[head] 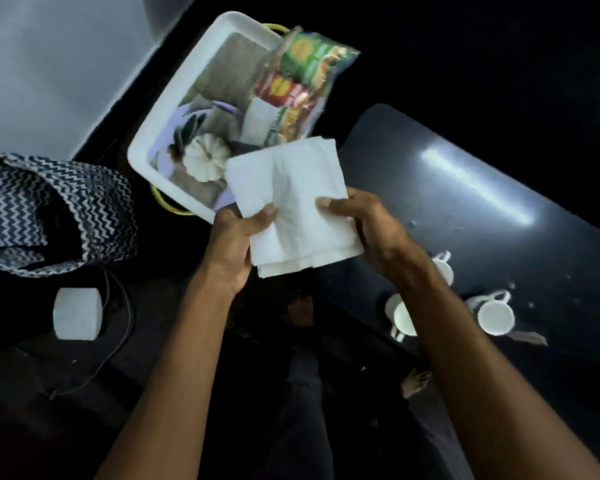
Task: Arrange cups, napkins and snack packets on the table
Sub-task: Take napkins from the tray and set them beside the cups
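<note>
Both hands hold a stack of white napkins [288,206] in the air, above the gap between a white tray and the dark tabletop [482,209]. The left hand [232,244] grips the stack's left edge, its thumb lying across the top sheet and its fingers [253,252] curled underneath. The right hand [368,220] pinches the right edge, thumb pressed on top near the middle of that side, the other fingers hidden behind the paper. The stack is tilted, and several layers show at its lower edge.

The white tray [160,119] with yellow handles sits beyond the hands, off the tabletop's left end. At its right edge lie snack packets [302,81], a green one farthest and a red one nearer, overlapping one another. Inside the tray there is also a small white pumpkin-shaped object [205,161] on a lilac plate [174,129].

On the tabletop, near its closest edge, stand three white cups: one [496,317] in plain sight with its handle turned away, one [400,317] partly hidden by the right forearm, and one [444,268] just showing behind that arm. A streak of light reflects off the tabletop farther out.

To the left, a zigzag-patterned cloth [56,209] hangs over something dark, and a white cylindrical object [78,313] rests on the floor below it.
</note>
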